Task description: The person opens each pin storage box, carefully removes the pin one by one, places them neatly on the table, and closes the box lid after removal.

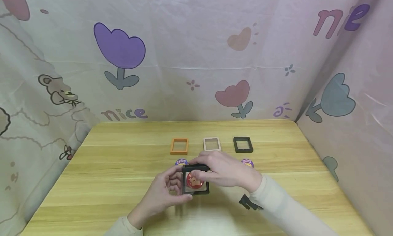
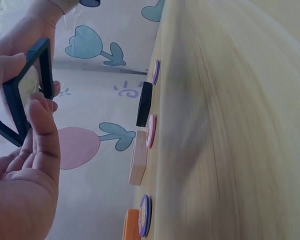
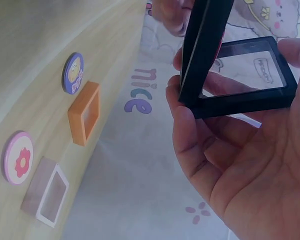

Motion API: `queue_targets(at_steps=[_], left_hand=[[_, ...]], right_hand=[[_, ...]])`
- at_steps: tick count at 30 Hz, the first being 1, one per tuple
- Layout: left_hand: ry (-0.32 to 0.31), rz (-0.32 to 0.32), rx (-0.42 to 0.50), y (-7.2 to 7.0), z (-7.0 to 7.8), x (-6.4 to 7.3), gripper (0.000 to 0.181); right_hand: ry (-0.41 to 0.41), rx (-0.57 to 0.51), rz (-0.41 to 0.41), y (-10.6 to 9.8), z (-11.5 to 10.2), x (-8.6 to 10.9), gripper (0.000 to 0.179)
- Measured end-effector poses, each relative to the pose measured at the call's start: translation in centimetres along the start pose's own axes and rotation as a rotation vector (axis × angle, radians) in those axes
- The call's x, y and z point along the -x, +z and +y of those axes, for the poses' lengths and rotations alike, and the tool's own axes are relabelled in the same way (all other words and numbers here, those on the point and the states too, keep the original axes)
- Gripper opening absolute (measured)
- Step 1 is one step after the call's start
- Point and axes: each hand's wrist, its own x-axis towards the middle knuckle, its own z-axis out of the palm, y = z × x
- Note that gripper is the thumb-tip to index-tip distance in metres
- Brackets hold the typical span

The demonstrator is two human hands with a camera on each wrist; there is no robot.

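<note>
Both hands hold a hinged black display frame above the table's front half. My left hand grips its left side, thumb along the bottom edge. A round red badge with a star-shaped figure lies against the clear film inside. From the right, my right hand holds the top edge, and its thumb reaches over the badge. The right wrist view shows the frame's two halves spread in a V, joined along one edge; the right fingers curl under the half with the clear window.
Behind the hands stand an orange frame, a pale pink frame and a black frame in a row. Purple badges and a pink flower badge lie before them. Patterned cloth borders the wooden table.
</note>
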Motion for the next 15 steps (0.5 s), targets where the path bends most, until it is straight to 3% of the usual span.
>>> queue_targets(at_steps=[15], left_hand=[[-0.126,-0.081,0.155,-0.3,-0.1,-0.4,0.096]], right_hand=[[0.071,-0.187,-0.05,-0.1,1.8,-1.0,0.042]])
